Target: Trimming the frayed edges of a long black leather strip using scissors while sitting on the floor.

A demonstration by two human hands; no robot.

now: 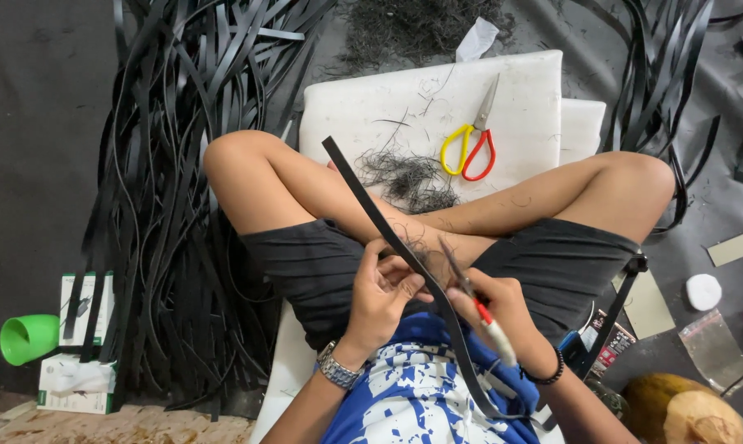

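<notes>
The left hand [381, 289] pinches a long black strip [388, 226] that runs up from the lap across the crossed legs. The right hand [503, 308] is closed round a small cutter [474, 304] whose blade rests against the strip's edge (just beside the left fingertips). A slip of the blade along the slick strip would likely nick those fingers or the bare leg beneath. Counted: one strip in hand, one cutter, one pair of scissors [473, 140] on the white board [425, 99], two small boxes [80, 345], one green cup [26, 337].
</notes>
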